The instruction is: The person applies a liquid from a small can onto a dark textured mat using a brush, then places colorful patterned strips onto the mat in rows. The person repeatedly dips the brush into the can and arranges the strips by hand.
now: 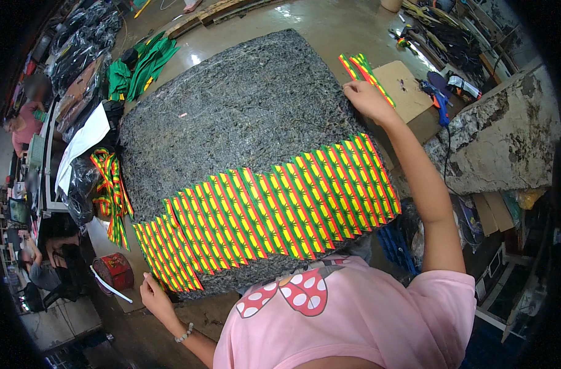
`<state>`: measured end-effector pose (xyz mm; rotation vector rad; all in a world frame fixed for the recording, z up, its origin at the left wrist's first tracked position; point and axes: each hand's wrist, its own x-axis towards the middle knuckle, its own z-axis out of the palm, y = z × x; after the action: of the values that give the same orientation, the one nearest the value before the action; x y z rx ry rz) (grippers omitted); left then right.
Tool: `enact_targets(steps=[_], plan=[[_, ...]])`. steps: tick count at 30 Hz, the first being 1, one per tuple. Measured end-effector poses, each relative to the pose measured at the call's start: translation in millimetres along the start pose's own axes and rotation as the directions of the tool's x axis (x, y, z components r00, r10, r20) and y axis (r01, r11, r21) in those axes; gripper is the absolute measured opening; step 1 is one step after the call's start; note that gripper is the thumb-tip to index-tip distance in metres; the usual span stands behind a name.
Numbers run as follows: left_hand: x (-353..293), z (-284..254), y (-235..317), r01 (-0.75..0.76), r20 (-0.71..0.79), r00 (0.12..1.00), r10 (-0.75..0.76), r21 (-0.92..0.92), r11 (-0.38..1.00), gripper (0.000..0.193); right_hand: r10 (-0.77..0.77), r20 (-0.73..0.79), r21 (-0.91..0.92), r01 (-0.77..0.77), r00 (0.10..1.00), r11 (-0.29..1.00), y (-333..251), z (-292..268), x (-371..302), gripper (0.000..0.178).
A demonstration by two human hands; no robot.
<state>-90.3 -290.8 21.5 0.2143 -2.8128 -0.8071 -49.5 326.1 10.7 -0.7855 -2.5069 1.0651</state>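
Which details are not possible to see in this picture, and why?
All in the head view:
Right hand: its back hides whether it holds anything.
Left hand: too small to tell whether it pinches the leaf-patterned strips.
Underside of the speckled gray block: hidden by its top.
Co-worker in pink: small and blurred.

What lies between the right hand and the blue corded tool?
In the head view, striped strips and a flat tan board lie between the right hand and the blue tool.

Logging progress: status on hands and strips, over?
Left hand at near-left corner, right hand by right edge of speckled grey block. Red-yellow-green strips side by side on it. Nothing else over them.
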Motion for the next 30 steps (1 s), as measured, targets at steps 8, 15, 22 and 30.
enact_targets(steps=[8,15,22,30], plan=[[10.3,16.7,-13.7,0.249,0.267,0.957,-0.117,-0.543,0.802,0.046,0.387,0.372,0.578,-0.536,0.844,0.615,0.4,-2.9,32.2,0.047],[2.2,30.8,-9.5,0.267,0.175,0.964,-0.202,-0.587,0.764,0.067,0.379,0.293,0.395,-0.472,0.878,0.788,-13.7,-29.2,31.5,0.077],[19.4,69.4,-42.4,0.118,0.127,0.991,-0.036,-0.723,0.681,0.060,0.247,-0.031,0.580,-0.184,0.968,0.794,2.5,-55.8,8.8,0.071],[29.6,86.1,-46.2,-0.046,-0.036,0.999,0.029,-0.703,0.710,0.046,0.219,-0.183,0.598,-0.068,0.958,0.799,19.9,-48.8,15.9,0.064]])
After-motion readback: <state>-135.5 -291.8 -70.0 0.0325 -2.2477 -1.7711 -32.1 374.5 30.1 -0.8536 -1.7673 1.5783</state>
